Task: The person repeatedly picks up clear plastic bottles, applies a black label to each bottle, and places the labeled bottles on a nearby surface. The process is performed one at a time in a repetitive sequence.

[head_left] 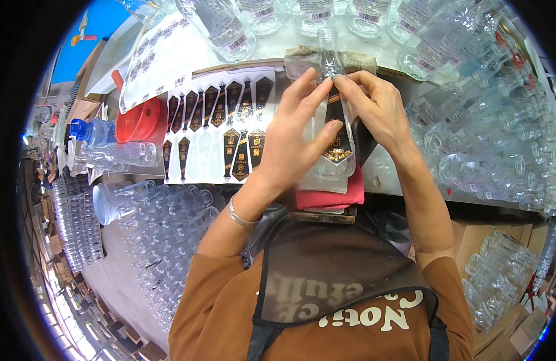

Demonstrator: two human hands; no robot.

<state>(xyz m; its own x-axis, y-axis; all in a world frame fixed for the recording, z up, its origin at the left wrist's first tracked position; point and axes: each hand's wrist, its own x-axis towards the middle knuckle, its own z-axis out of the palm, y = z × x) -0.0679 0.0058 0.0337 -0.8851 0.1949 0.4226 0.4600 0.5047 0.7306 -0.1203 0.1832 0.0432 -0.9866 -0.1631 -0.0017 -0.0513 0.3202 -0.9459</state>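
Clock positions are read from the clear glass bottle (329,60) at the work spot, which lies on its side with its neck toward twelve o'clock and a black label (336,113) on its upper face. The left hand (302,120), at nine o'clock, has its fingers spread apart, thumb on the label. The right hand (374,102), at three o'clock, rests bent fingers near the label's tip; whether they pinch cannot be told. A grey cloth (361,62) lies under the neck; a red cloth (352,191) shows at six o'clock. On the counter (383,174), a sheet of black labels (205,153) lies at nine o'clock, beside a red container (139,120); more bottles (482,141) crowd three o'clock.
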